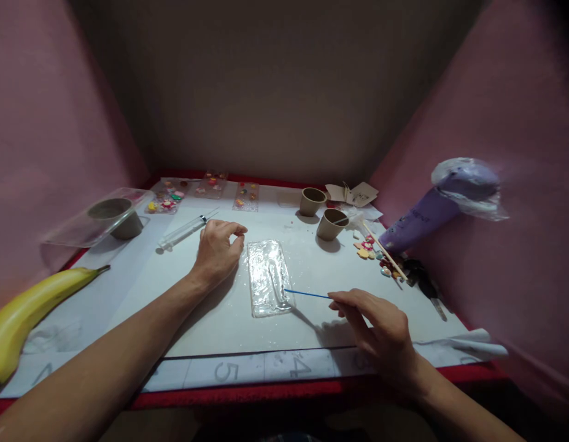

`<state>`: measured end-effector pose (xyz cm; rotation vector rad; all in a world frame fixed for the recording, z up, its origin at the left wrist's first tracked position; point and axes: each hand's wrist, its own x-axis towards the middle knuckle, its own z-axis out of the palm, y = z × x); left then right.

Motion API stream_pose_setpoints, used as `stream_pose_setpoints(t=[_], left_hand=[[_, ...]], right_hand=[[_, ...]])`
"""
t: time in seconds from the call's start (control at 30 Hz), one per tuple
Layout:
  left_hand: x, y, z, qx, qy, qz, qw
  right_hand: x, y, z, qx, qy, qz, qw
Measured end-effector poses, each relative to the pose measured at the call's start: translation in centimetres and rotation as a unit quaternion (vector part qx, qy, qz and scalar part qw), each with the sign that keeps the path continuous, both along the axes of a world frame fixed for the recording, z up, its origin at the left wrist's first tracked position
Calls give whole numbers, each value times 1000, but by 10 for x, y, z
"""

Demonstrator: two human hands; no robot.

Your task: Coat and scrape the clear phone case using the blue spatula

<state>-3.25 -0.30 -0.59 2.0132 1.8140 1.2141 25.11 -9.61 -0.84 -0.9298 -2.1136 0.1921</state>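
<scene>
A clear phone case [267, 277] coated with glossy gel lies flat in the middle of the white mat [220, 325]. My left hand [217, 252] rests on the mat at the case's upper left corner, fingers curled and fingertips touching its edge. My right hand [376, 325] pinches a thin blue stick [307, 294] whose tip touches the case's lower right edge.
A clear syringe [185, 231] lies left of my hand. Two paper cups [321, 213], small charms [371, 252] and a wooden stick sit to the right, charm packets [205, 190] at the back. A purple piping bag [431, 212], a plastic tub [107, 218] and a banana [30, 307] flank the mat.
</scene>
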Motion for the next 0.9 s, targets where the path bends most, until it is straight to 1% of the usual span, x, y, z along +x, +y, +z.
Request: stream_pose_setpoints(t=[0.1,0.17,0.27,0.33,0.43,0.6,0.77,0.9], left_hand=[[-1,0,-1,2,2,-1,1000],[-1,-1,-1,5,2,-2,1000],[-1,-1,-1,4,-2,-2,1000],[0,0,-1,1,-5,-3,1000],[0,0,0,1,-2,-2,1000],[0,0,0,3,-1,-1,1000],[0,-1,1,-4,-8,-1,1000],[0,0,0,-1,-4,-1,1000]], right_hand=[[-4,-5,0,-49,19,-2,999],[-6,-7,0,-97,33,-7,995],[-4,-9,1,-173,56,-36,983],[-2,-11,3,-202,69,-60,975],[-1,-12,4,-218,90,-74,969],[-5,-13,2,-249,102,-55,961],[-1,-16,5,-260,110,-79,956],[-4,-19,5,-284,135,-64,947]])
